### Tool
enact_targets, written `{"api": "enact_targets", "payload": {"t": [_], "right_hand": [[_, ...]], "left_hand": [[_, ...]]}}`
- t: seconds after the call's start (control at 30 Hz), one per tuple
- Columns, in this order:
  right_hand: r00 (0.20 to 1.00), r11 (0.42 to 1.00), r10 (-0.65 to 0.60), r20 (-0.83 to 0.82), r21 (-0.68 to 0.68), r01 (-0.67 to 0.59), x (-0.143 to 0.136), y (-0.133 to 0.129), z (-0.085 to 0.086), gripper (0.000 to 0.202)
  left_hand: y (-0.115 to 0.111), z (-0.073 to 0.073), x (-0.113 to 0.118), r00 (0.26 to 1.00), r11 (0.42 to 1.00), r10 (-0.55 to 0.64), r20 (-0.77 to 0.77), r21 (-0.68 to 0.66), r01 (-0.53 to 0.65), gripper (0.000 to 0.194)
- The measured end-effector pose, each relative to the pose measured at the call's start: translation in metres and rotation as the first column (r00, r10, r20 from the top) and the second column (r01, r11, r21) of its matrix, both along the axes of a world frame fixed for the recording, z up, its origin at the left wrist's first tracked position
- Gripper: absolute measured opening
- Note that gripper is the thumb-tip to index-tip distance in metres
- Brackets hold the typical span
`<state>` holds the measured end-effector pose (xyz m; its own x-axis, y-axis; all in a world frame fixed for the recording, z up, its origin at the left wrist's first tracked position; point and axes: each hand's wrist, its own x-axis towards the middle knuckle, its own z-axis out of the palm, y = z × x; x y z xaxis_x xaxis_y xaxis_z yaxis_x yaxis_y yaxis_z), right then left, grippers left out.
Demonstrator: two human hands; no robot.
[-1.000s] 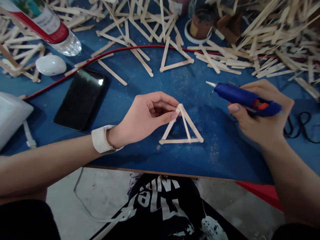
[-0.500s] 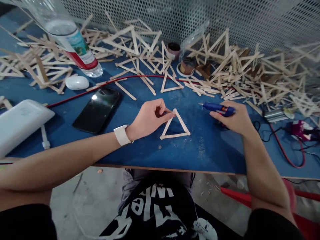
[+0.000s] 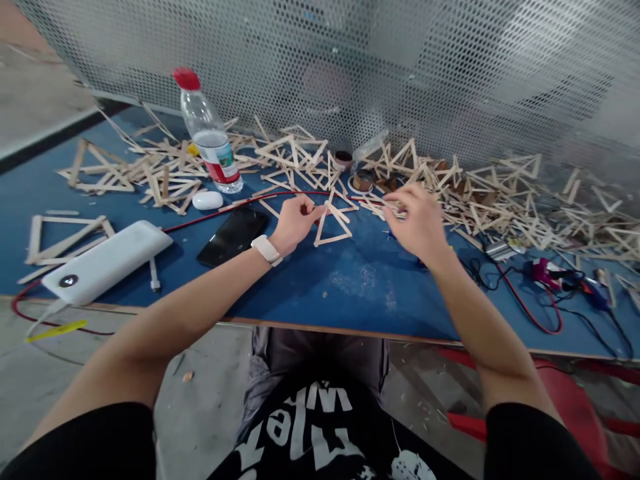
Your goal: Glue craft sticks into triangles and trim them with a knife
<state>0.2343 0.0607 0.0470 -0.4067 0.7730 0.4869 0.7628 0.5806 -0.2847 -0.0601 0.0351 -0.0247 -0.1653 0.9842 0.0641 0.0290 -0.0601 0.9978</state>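
My left hand (image 3: pixel 297 225) pinches the top corner of a triangle of wooden craft sticks (image 3: pixel 333 239), which stays low over the blue table. Another stick triangle lies right behind it, so their edges overlap in view. My right hand (image 3: pixel 417 223) is raised near the loose craft sticks (image 3: pixel 369 204), its fingers curved and apart, with nothing visible between them. Below that hand a blue glue gun (image 3: pixel 390 235) rests on the table, mostly hidden by the hand and wrist.
Heaps of sticks and stick frames (image 3: pixel 450 193) line the perforated metal screen (image 3: pixel 280 67). On the left are a water bottle (image 3: pixel 220 160), white case (image 3: pixel 207 200), black phone (image 3: pixel 233 235) and power bank (image 3: pixel 107 260). A red cable (image 3: pixel 200 219) crosses the table; purple glue gun (image 3: pixel 545 272) at right.
My right hand has let go of the blue glue gun and moved left and away from me toward the loose sticks. My left hand still pinches the triangle. The view has tilted up.
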Motion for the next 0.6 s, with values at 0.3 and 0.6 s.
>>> {"api": "enact_targets", "payload": {"t": [0.3, 0.6], "right_hand": [[0.974, 0.956, -0.021, 0.226, -0.281, 0.086, -0.103, 0.092, -0.028, 0.046], [0.989, 0.989, -0.132, 0.061, -0.052, 0.136, -0.047, 0.058, 0.027, 0.028]], "left_hand": [[0.007, -0.007, -0.013, 0.999, 0.999, -0.020, -0.050, -0.051, 0.018, 0.047], [0.047, -0.020, -0.013, 0.990, 0.996, -0.025, -0.137, -0.084, 0.014, 0.044]]}}
